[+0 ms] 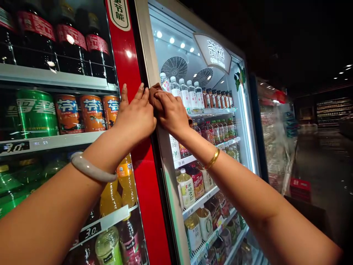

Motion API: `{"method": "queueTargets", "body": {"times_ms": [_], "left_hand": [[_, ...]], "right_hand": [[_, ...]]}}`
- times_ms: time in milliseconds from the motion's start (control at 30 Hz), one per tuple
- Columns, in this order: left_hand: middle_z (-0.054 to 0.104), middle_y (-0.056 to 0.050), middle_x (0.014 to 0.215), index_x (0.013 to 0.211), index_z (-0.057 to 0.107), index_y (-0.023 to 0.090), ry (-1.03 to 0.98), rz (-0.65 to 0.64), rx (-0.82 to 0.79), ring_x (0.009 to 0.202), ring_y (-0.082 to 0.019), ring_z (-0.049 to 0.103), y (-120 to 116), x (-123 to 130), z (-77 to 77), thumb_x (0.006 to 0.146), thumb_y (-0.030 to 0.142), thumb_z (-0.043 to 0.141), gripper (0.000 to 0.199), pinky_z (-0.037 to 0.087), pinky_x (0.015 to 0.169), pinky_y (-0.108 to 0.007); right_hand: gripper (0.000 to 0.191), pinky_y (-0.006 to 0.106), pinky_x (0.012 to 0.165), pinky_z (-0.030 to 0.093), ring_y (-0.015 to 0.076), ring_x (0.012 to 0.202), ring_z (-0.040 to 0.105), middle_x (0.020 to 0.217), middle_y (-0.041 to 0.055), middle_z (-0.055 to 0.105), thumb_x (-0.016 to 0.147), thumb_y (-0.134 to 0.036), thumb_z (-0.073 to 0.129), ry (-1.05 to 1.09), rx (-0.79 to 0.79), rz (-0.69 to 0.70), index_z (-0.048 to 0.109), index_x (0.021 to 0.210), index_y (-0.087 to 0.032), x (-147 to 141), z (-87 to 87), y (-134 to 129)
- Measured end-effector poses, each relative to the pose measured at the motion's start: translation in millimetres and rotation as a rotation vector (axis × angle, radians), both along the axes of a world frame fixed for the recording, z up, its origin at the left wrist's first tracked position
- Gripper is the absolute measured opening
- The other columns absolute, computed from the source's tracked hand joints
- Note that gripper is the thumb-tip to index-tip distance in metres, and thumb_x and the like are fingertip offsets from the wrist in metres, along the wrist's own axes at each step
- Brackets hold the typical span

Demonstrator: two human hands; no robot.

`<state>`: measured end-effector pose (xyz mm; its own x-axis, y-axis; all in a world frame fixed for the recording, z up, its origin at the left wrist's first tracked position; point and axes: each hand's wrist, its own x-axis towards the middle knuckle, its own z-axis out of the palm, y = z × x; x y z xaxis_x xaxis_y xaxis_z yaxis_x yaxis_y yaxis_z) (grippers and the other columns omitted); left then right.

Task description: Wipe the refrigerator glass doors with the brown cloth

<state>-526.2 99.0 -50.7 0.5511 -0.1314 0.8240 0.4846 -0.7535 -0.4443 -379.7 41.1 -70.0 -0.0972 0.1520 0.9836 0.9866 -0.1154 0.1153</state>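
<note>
My left hand (137, 115) lies with its fingers stretched out on the red door frame (125, 59) of the left drinks fridge. Beside it, my right hand (173, 112) presses a brown cloth (154, 96) against the pale edge (146, 44) of the right fridge. Part of the cloth is hidden under my fingers, and a bit of it shows past the hand. The two hands are close together, either side of the dark gap between the fridges. A grey bangle (92, 169) circles my left wrist and a gold bracelet (213, 159) my right.
Behind the left glass stand orange cans (93, 112), a green can (36, 112) and dark bottles (71, 40). The lit right fridge holds rows of bottles (183, 90) on white shelves. Farther right are another chiller (275, 129), a red box (300, 189) and a dark floor (325, 158).
</note>
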Motion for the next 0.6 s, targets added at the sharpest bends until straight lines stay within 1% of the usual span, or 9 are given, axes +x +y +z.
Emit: {"method": "queueTargets", "body": {"times_ms": [67,133,200,233,300,400,500,567,600], "left_hand": [[0.042,-0.013,0.168,0.151,0.049,0.015,0.014,-0.007,0.01,0.163,-0.034,0.024,-4,0,-15.0,0.088,0.016,0.052,0.063,-0.01,0.133,-0.062],[0.044,-0.014,0.167,0.152,0.048,0.015,0.042,0.04,0.016,0.162,-0.032,0.026,-12,-1,-28.2,0.09,0.018,0.051,0.062,-0.007,0.134,-0.06],[0.044,-0.018,0.166,0.151,0.05,0.009,0.075,0.149,0.024,0.162,-0.032,0.026,-23,-2,-31.0,0.092,0.018,0.048,0.059,-0.003,0.134,-0.059],[0.043,-0.02,0.166,0.15,0.051,0.006,0.09,0.205,0.026,0.162,-0.031,0.025,-28,-2,-27.4,0.093,0.019,0.046,0.058,-0.001,0.135,-0.058],[0.04,-0.022,0.167,0.15,0.051,0.001,0.115,0.293,0.031,0.163,-0.03,0.023,-36,-1,-10.8,0.096,0.019,0.042,0.058,0.001,0.135,-0.058],[0.034,-0.022,0.17,0.152,0.048,-0.003,0.112,0.385,0.025,0.164,-0.029,0.018,-41,0,29.3,0.098,0.019,0.038,0.059,0.0,0.135,-0.057],[0.028,-0.019,0.173,0.157,0.042,0.0,0.062,0.424,0.0,0.165,-0.027,0.013,-41,0,67.8,0.099,0.018,0.037,0.061,-0.001,0.134,-0.057],[0.026,-0.017,0.174,0.159,0.04,0.003,0.033,0.424,-0.025,0.166,-0.027,0.011,-41,1,81.8,0.098,0.018,0.038,0.062,-0.001,0.134,-0.058],[0.026,-0.016,0.174,0.159,0.04,0.004,0.025,0.422,-0.035,0.166,-0.026,0.01,-40,1,83.6,0.098,0.018,0.039,0.062,0.0,0.134,-0.058]], "right_hand": [[0.049,0.043,0.111,0.045,0.0268,0.135,0.05,0.16,0.0065,0.049,0.098,-0.018,0.045,-0.018,-0.025,0.024,0.052,0.147,-0.02,4,-17.5,-7],[0.051,0.042,0.111,0.044,0.0266,0.135,0.05,0.161,0.006,0.05,0.096,-0.018,0.048,-0.046,-0.05,0.044,0.053,0.147,-0.019,8,-33.4,-14],[0.053,0.041,0.11,0.044,0.0262,0.132,0.051,0.16,0.0061,0.051,0.094,-0.019,0.051,-0.069,-0.067,0.044,0.054,0.146,-0.019,11,-37.3,-19],[0.051,0.041,0.108,0.044,0.026,0.13,0.053,0.158,0.0061,0.053,0.094,-0.019,0.051,-0.074,-0.07,0.037,0.055,0.145,-0.019,13,-33.2,-20],[0.046,0.041,0.104,0.044,0.0259,0.123,0.055,0.154,0.0069,0.057,0.096,-0.02,0.047,-0.079,-0.055,0.027,0.058,0.141,-0.02,14,-13.7,-20],[0.042,0.043,0.097,0.044,0.0283,0.114,0.056,0.148,0.0102,0.062,0.099,-0.022,0.041,-0.083,0.005,0.036,0.062,0.136,-0.02,10,32.3,-17],[0.042,0.045,0.092,0.045,0.0308,0.11,0.056,0.142,0.0126,0.065,0.099,-0.022,0.039,-0.07,0.05,0.042,0.064,0.133,-0.019,2,75.0,-17],[0.042,0.045,0.092,0.045,0.0312,0.11,0.056,0.14,0.0127,0.066,0.098,-0.02,0.04,-0.059,0.063,0.044,0.065,0.131,-0.018,-2,90.0,-16],[0.042,0.046,0.093,0.045,0.031,0.11,0.056,0.14,0.0125,0.066,0.097,-0.02,0.041,-0.059,0.066,0.048,0.065,0.132,-0.018,-3,91.9,-16]]}}
